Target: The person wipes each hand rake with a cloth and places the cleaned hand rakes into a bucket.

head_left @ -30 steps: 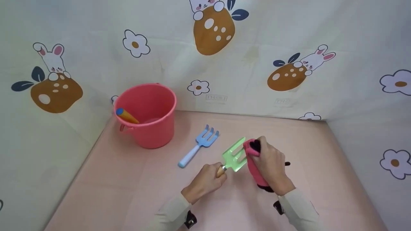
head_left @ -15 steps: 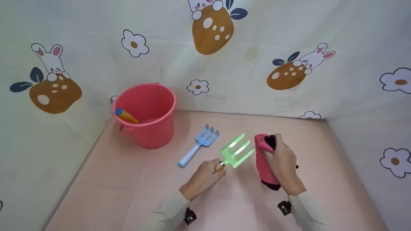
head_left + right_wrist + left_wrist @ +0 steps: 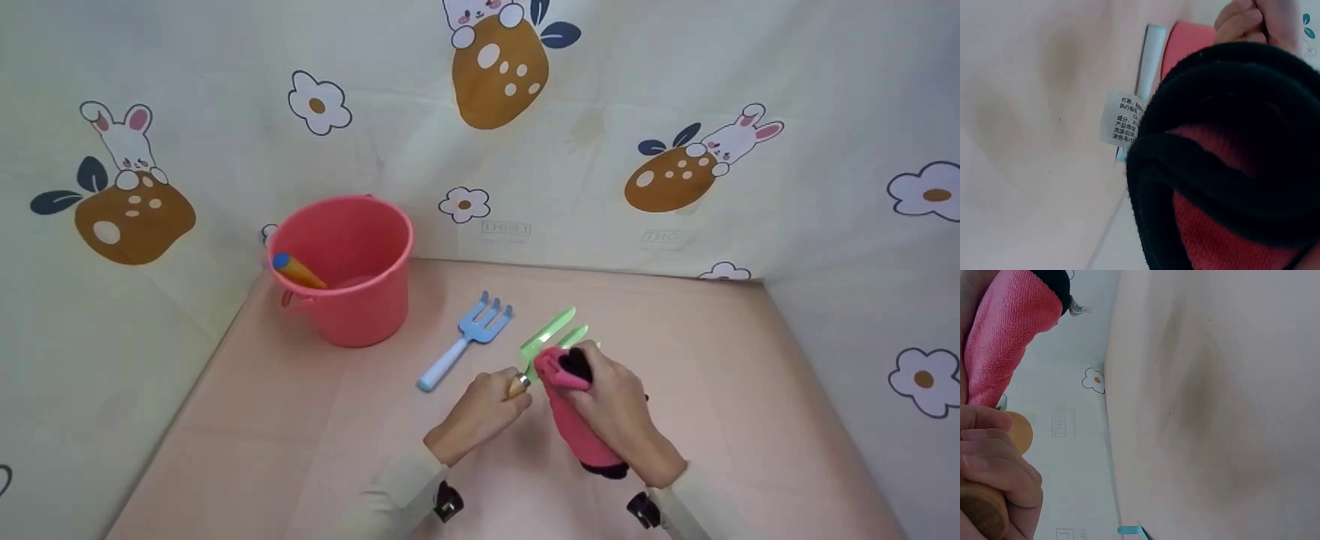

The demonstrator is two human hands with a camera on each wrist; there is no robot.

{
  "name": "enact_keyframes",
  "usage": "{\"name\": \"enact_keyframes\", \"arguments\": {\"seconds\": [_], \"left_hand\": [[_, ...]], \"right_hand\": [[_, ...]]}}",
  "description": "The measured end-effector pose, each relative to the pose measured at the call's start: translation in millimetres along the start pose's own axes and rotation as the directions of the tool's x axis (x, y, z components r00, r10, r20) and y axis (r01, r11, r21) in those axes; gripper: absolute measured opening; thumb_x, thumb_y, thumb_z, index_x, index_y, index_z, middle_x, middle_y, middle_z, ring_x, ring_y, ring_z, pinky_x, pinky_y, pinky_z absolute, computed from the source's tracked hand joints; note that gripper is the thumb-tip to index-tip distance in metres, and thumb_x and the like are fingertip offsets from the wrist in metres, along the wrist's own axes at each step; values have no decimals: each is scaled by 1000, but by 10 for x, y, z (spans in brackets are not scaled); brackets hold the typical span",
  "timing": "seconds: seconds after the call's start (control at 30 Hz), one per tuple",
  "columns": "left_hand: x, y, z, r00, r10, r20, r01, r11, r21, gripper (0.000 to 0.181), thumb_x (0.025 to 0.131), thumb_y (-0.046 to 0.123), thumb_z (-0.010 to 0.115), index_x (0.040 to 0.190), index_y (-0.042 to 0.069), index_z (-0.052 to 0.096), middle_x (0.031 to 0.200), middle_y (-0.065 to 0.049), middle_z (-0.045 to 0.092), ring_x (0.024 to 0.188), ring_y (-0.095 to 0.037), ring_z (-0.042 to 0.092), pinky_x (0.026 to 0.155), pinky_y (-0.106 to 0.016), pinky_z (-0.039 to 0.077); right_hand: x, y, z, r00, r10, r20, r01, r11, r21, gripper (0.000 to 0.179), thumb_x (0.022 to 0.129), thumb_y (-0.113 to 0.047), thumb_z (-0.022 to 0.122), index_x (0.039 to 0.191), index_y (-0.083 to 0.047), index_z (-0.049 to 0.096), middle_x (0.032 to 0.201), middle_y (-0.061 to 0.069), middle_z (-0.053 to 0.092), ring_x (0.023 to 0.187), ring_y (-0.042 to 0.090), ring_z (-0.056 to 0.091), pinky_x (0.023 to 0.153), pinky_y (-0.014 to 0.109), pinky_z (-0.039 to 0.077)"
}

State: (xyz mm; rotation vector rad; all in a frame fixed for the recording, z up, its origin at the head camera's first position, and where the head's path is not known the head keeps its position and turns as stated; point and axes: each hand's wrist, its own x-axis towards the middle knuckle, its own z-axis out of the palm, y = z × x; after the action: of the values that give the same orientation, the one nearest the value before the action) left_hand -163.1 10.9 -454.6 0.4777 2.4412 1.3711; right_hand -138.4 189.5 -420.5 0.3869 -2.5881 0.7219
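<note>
My left hand (image 3: 480, 411) grips the wooden handle (image 3: 982, 509) of a green hand fork (image 3: 547, 331), raised over the table with its tines pointing to the back right. In my right hand (image 3: 619, 401) is a bunched pink towel (image 3: 576, 427) with black edging. Its upper end overlaps the base of the tines, close to the metal collar, and hides part of the fork head. The right wrist view looks into the towel's rolled end, where the black edging (image 3: 1154, 208) and a white printed label (image 3: 1119, 118) show.
A small blue hand rake (image 3: 466, 337) lies on the pink table surface (image 3: 300, 427), left of the green fork. Behind it on the left stands a pink bucket (image 3: 375, 315) with an orange, blue-tipped handle (image 3: 300, 271) leaning inside. Printed fabric walls (image 3: 390, 165) enclose the table.
The right hand with the towel moves off the tines to the right, then back left and down onto the fork's base. The left hand keeps its grip, nearly in place.
</note>
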Motion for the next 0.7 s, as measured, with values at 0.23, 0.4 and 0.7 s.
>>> {"name": "enact_keyframes", "arguments": {"seconds": [0.23,0.4,0.7], "left_hand": [[4,40,22,999,51,-5,-50,998,46,14,90,13,55,77,10,50,57,5,37,49,-8,40,46,-18,30],[-8,36,40,997,78,-3,-77,995,64,14,89,13,54,76,10,49,57,6,37,49,-6,39,46,-18,30],[-18,49,50,992,127,-5,-125,980,155,17,87,11,53,73,11,45,54,8,32,45,-3,33,42,-17,25]], "right_hand": [[-4,-73,54,999,-43,28,44,997,-64,31,76,-15,76,96,-7,54,74,5,62,60,11,55,58,27,49],[2,-63,79,998,-61,19,63,991,-121,30,75,-14,76,92,-8,53,72,4,60,59,11,53,56,28,49],[8,-34,160,983,-165,-78,148,970,-191,33,71,-9,76,95,-7,54,72,5,62,58,14,57,51,29,50]]}}
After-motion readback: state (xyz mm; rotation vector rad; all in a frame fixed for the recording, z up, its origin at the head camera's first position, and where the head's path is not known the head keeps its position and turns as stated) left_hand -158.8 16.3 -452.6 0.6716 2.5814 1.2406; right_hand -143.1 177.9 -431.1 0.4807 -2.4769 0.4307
